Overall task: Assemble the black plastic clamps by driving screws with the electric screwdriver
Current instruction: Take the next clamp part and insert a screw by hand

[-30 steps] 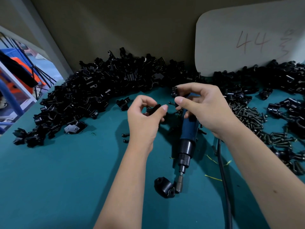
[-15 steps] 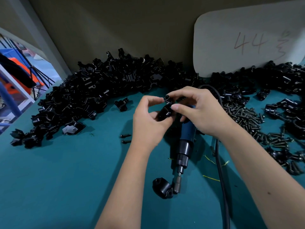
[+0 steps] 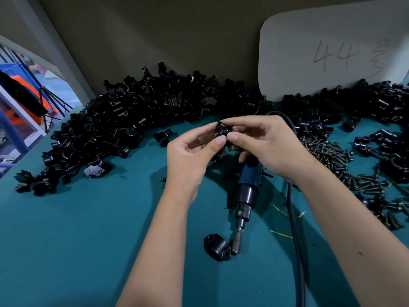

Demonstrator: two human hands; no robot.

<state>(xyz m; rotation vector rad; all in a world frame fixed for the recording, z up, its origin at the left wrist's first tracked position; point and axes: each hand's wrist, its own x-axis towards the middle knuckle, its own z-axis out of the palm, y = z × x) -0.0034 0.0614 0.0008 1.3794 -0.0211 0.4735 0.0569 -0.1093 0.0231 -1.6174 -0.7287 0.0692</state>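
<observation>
Clamp piece (image 3: 222, 132), small and black, sits up above the green table (image 3: 66, 240), pinched between both hands. Left hand (image 3: 190, 156) and right hand (image 3: 265, 145) curl their fingertips around it. Near them, the blue screwdriver (image 3: 247, 187) lies flat, its tip touching a finished clamp (image 3: 217, 247). Screws (image 3: 327, 151) lie piled on the right.

Both hands meet above the teal table (image 3: 66, 251); the left hand (image 3: 188, 160) and right hand (image 3: 263, 145) pinch one small black clamp piece (image 3: 222, 131) between thumbs and fingertips; beneath them lies the blue electric screwdriver (image 3: 246, 191), its bit touching a finished clamp (image 3: 217, 247); a screw pile (image 3: 327, 151) sits to the right; loose clamp parts (image 3: 124, 120) are heaped along the back.
</observation>
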